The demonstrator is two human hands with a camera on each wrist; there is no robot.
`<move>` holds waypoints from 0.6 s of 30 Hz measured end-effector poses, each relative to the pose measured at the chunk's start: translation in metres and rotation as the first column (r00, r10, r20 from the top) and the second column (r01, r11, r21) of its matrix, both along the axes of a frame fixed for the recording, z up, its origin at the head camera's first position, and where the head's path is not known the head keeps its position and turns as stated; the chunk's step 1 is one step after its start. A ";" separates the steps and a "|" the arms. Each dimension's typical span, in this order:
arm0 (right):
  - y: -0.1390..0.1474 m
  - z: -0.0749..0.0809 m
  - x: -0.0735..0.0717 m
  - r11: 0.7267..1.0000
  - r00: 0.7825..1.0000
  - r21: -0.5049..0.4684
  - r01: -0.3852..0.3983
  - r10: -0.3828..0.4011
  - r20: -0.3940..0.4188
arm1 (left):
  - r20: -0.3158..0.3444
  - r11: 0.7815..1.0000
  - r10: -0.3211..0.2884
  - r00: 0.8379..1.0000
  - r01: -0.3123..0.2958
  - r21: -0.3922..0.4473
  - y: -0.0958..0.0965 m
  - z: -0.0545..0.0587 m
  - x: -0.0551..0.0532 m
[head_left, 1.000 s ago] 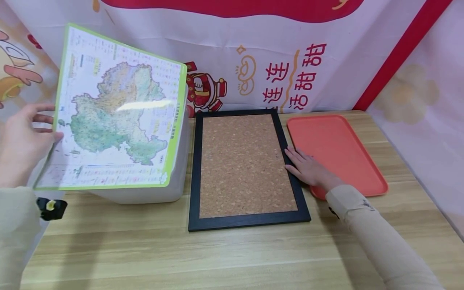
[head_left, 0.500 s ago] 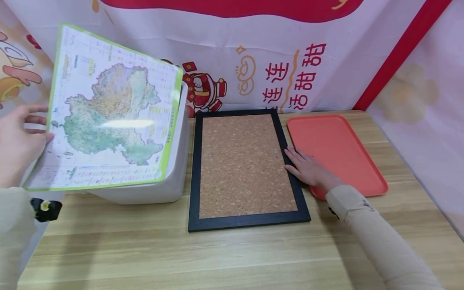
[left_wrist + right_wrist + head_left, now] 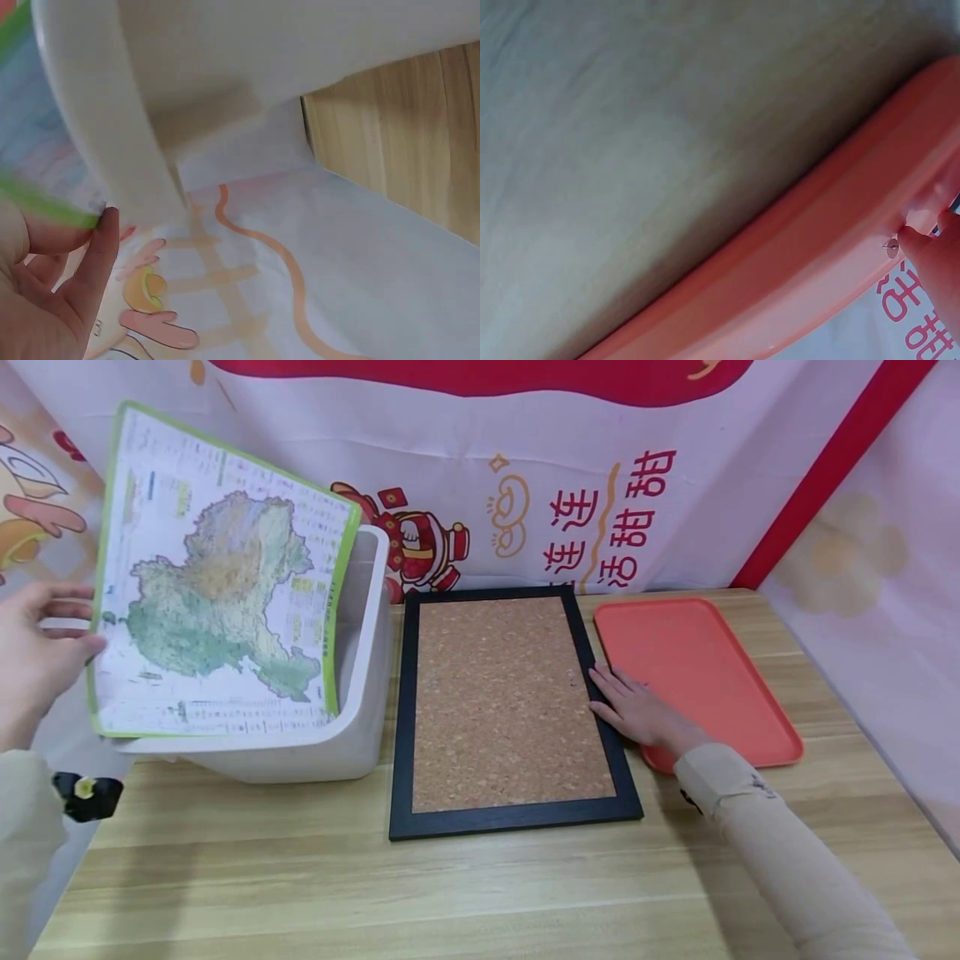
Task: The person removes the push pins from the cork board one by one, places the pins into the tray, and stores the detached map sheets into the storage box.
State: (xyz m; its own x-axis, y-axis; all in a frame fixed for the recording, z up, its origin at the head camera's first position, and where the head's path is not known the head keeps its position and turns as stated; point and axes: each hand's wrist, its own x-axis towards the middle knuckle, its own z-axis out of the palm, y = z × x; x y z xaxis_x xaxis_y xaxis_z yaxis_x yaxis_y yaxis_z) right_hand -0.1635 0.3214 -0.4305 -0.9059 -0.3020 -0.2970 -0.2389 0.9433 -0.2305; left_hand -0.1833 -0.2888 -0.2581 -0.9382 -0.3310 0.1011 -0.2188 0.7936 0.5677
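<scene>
In the head view my left hand [image 3: 45, 652] pinches the left edge of a green-bordered map sheet [image 3: 225, 602] between thumb and fingers. The sheet leans over the white plastic bin [image 3: 300, 764], its lower edge overlapping the bin's front rim. The left wrist view shows my thumb and finger on the green border, beside the bin's pale wall [image 3: 90, 105]. My right hand [image 3: 637, 706] rests with extended fingers on the right side of a black-framed cork board [image 3: 513, 702]. Close to those fingers, a small clear pushpin [image 3: 892, 247] shows against the red tray in the right wrist view.
A red tray [image 3: 697, 677] lies right of the cork board, partly under my right forearm in the head view. The wooden table [image 3: 375, 893] carries the bin, board and tray. A printed cloth [image 3: 480, 468] hangs behind the table.
My left hand has moved the map sheet leftward and down toward the bin, uncovering more of the bin's right rim and inside. The right hand stays on the board's frame.
</scene>
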 end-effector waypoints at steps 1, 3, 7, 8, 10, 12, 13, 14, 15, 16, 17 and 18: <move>0.000 0.000 0.000 1.000 1.000 -0.003 -0.001 0.001 0.000 | 0.000 1.000 -0.008 1.000 0.008 0.001 0.004 0.003 0.001; 0.000 0.000 0.000 1.000 1.000 -0.010 0.000 0.000 0.001 | 0.001 1.000 -0.023 1.000 0.023 -0.009 0.010 0.007 0.002; 0.001 -0.001 0.001 1.000 1.000 -0.016 0.003 -0.003 0.000 | 0.021 0.999 -0.028 0.999 0.028 -0.026 0.017 0.011 0.001; 0.001 -0.002 0.000 1.000 1.000 -0.016 0.002 -0.002 -0.002 | 0.027 0.999 -0.024 0.999 0.025 -0.028 0.017 0.011 0.000; 0.001 -0.002 0.000 1.000 1.000 -0.018 0.003 -0.003 -0.004 | 0.044 0.999 -0.017 0.999 0.018 -0.030 0.015 0.009 -0.002; 0.001 -0.003 0.000 1.000 1.000 -0.018 0.004 -0.004 -0.007 | 0.054 0.999 -0.014 0.998 0.016 -0.035 0.013 0.007 -0.003; 0.001 -0.003 0.000 1.000 1.000 -0.019 0.004 -0.004 -0.008 | 0.056 0.999 -0.017 0.998 0.019 -0.036 0.012 0.006 -0.004; 0.001 -0.004 0.000 1.000 1.000 -0.019 0.005 -0.005 -0.008 | 0.055 0.999 -0.023 0.998 0.025 -0.038 0.010 0.005 -0.004; 0.001 -0.004 0.000 1.000 1.000 -0.021 0.004 -0.005 -0.009 | 0.054 0.999 -0.029 0.998 0.031 -0.039 0.009 0.004 -0.005; 0.001 -0.004 0.000 1.000 1.000 -0.021 0.004 -0.004 -0.010 | 0.053 0.998 -0.037 0.998 0.039 -0.040 0.009 0.003 -0.005; 0.002 -0.004 0.000 1.000 1.000 -0.021 0.004 -0.004 -0.010 | 0.053 0.998 -0.045 0.998 0.047 -0.040 0.008 0.002 -0.005; 0.002 -0.004 0.000 1.000 1.000 -0.021 0.003 -0.003 -0.010 | 0.053 0.998 -0.051 0.997 0.054 -0.039 0.007 0.001 -0.005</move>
State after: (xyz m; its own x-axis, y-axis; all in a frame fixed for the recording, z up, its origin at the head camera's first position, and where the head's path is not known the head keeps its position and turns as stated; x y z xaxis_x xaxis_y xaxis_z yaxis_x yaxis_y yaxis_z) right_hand -0.1635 0.3233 -0.4342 -0.9098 -0.3050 -0.2814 -0.2383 0.9391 -0.2477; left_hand -0.1879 -0.2816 -0.2566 -0.9585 -0.2777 0.0639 -0.2047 0.8270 0.5236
